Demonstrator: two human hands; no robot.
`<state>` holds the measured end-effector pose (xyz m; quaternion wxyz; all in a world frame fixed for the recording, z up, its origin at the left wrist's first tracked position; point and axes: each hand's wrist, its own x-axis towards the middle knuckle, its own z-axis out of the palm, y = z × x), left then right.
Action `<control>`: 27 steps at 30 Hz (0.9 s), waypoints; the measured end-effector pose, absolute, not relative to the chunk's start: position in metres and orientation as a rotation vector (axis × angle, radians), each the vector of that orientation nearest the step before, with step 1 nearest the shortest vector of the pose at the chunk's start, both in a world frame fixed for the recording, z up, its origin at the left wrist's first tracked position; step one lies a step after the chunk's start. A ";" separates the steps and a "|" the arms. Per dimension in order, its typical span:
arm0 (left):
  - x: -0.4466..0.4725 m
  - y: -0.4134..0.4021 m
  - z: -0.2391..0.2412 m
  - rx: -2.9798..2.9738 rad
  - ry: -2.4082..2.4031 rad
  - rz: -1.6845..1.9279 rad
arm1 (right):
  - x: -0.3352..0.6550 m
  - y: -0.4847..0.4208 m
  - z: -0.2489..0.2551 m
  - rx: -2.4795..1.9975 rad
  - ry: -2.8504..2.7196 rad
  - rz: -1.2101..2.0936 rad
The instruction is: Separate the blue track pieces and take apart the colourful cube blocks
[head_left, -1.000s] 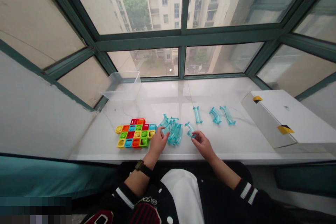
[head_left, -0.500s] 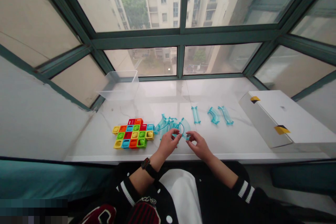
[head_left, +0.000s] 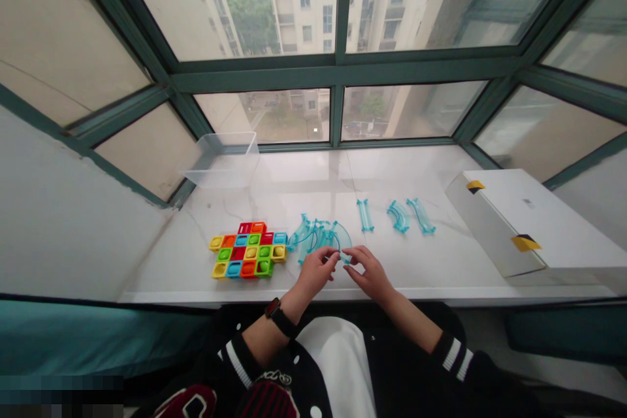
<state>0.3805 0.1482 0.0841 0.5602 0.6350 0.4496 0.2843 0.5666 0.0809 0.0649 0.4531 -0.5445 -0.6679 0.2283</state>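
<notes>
A curved, see-through blue track piece [head_left: 345, 236] is between my hands at the front of the white sill. My right hand [head_left: 368, 272] pinches its near right end between thumb and fingers. My left hand [head_left: 317, 270] has its fingertips closed at the piece's near left side, partly covering it. Behind my left hand lies a pile of similar clear blue track pieces [head_left: 307, 233], overlapping so that single ones are hard to tell apart. Left of the pile, colourful square blocks [head_left: 251, 252] in red, orange, yellow, green and blue sit packed together.
A straight blue track piece [head_left: 365, 215], a curved one [head_left: 398, 217] and a wavy one [head_left: 421, 216] lie apart on the right. A white box [head_left: 543, 215] stands at the far right. At the back left is a clear plastic bin [head_left: 225, 170], below the windows.
The curved track piece has shifted slightly left and turned in my fingers. My right hand has moved a little left, closer to my left hand.
</notes>
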 end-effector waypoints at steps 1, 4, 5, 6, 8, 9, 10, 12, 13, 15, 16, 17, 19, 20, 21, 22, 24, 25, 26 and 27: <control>0.382 0.147 0.084 1.481 1.059 0.677 | 0.567 0.081 0.066 -1.351 -1.639 0.558; 0.387 0.146 0.083 1.441 1.043 0.688 | 0.568 0.080 0.067 -1.375 -1.600 0.526; 0.390 0.146 0.082 1.432 1.037 0.689 | 0.569 0.079 0.067 -1.382 -1.585 0.509; 0.392 0.146 0.082 1.424 1.032 0.688 | 0.570 0.079 0.066 -1.387 -1.569 0.489; 0.399 0.147 0.082 1.414 1.023 0.682 | 0.573 0.078 0.066 -1.402 -1.532 0.440; 0.404 0.148 0.083 1.410 1.018 0.680 | 0.576 0.077 0.065 -1.412 -1.513 0.413; 0.409 0.149 0.084 1.407 1.010 0.678 | 0.579 0.076 0.065 -1.423 -1.496 0.386; 0.420 0.151 0.087 1.407 0.994 0.670 | 0.586 0.074 0.065 -1.447 -1.466 0.340; 0.426 0.153 0.089 1.411 0.986 0.666 | 0.591 0.073 0.065 -1.457 -1.454 0.322; 0.439 0.155 0.092 1.422 0.968 0.657 | 0.600 0.071 0.066 -1.475 -1.427 0.292; 0.446 0.157 0.094 1.426 0.959 0.651 | 0.605 0.070 0.066 -1.488 -1.412 0.280; 0.453 0.158 0.095 1.429 0.950 0.642 | 0.610 0.069 0.067 -1.502 -1.397 0.268; 0.466 0.160 0.096 1.436 0.932 0.617 | 0.620 0.067 0.069 -1.534 -1.371 0.251; 0.473 0.160 0.096 1.439 0.923 0.602 | 0.626 0.067 0.070 -1.548 -1.361 0.241; 0.479 0.161 0.096 1.443 0.913 0.590 | 0.631 0.066 0.071 -1.557 -1.351 0.229; 0.485 0.161 0.095 1.446 0.900 0.581 | 0.636 0.065 0.072 -1.564 -1.342 0.216; 0.496 0.161 0.095 1.458 0.877 0.581 | 0.645 0.064 0.073 -1.581 -1.322 0.187; 0.501 0.160 0.094 1.475 0.865 0.591 | 0.650 0.064 0.073 -1.593 -1.309 0.174; 0.507 0.159 0.094 1.498 0.849 0.608 | 0.654 0.064 0.073 -1.607 -1.294 0.162; 0.511 0.158 0.093 1.523 0.832 0.626 | 0.659 0.064 0.073 -1.620 -1.280 0.152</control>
